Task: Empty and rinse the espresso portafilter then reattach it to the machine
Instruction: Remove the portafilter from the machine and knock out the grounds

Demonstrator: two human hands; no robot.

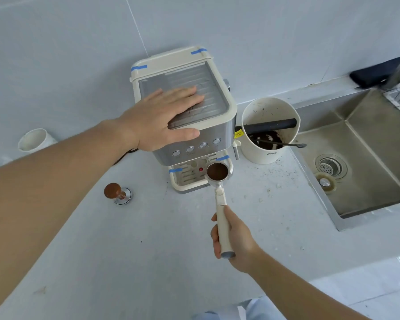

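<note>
A cream and steel espresso machine (219, 125) stands on the counter against the wall. My left hand (164, 116) lies flat on its top, fingers spread, thumb over the front edge. My right hand (234, 239) grips the cream handle of the portafilter (217, 172). Its metal basket holds brown coffee grounds and sits out in front of the machine, over the right side of the drip tray (183, 181), apart from the brew head.
A white knock box (267, 153) with a black bar, spent grounds and a spoon stands right of the machine. The steel sink (365, 162) with its drain lies further right. A wooden-topped tamper (117, 192) stands at left. Loose grounds speckle the counter.
</note>
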